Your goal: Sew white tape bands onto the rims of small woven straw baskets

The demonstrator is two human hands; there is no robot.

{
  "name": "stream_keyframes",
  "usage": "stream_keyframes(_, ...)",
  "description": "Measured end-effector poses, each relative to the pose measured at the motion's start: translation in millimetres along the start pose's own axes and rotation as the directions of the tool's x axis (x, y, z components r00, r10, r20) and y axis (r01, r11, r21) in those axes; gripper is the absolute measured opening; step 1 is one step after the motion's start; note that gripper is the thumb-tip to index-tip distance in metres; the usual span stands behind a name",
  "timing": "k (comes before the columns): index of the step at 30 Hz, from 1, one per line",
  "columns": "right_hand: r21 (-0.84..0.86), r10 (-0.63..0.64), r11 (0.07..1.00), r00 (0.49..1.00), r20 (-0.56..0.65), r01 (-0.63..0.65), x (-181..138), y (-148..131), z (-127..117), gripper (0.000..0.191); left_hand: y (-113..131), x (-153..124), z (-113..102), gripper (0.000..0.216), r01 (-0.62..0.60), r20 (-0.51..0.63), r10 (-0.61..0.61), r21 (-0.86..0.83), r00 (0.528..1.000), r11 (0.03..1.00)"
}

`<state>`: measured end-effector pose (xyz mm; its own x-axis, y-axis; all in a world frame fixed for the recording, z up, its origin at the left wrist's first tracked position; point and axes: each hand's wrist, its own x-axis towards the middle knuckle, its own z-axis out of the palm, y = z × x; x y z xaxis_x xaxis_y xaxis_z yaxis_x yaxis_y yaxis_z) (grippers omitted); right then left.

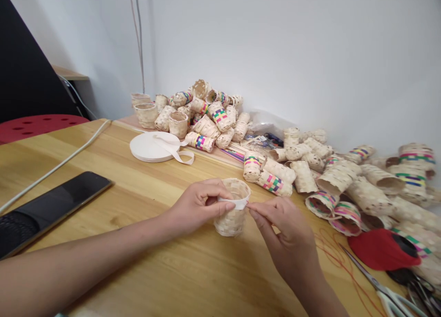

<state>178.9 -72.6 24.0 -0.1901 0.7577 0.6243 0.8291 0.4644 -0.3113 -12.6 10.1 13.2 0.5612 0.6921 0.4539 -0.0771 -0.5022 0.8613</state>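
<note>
A small woven basket (233, 218) stands upright on the wooden table (144, 188), with a white tape strip (237, 203) running round its rim. My left hand (196, 206) grips the basket's left side, thumb and fingers pressing the tape against the rim. My right hand (280, 229) pinches the tape at the rim's right side with thumb and forefinger. Both hands are closed.
A roll of white tape (153, 147) lies behind. Piles of woven baskets sit at the back (200, 115) and right (361, 179). A phone (58, 202) lies left, beside a white cable (69, 158). Scissors (386, 294) and a red object (379, 250) lie at right.
</note>
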Motion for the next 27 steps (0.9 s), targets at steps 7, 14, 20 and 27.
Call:
stream_keyframes(7,-0.008,-0.009,1.0,1.0,-0.008,0.009,-1,-1,1,0.014,0,-2,0,0.01,-0.171,-0.009,0.175,0.191,0.984,0.967)
stream_keyframes(14,0.215,0.079,0.974,0.997,-0.017,-0.073,-2,-8,4,0.013,7,-7,-5,0.01,-0.505,0.122,0.609,0.695,0.784,0.512)
stream_keyframes(20,0.371,0.153,0.916,0.988,0.03,-0.153,-2,-10,6,0.012,18,-12,-6,0.01,-0.544,0.224,0.63,0.75,0.744,0.376)
stream_keyframes(27,0.454,0.218,0.864,0.975,0.051,-0.217,-5,-6,13,0.011,15,-15,-5,0.013,-0.549,0.298,0.585,0.774,0.754,0.314)
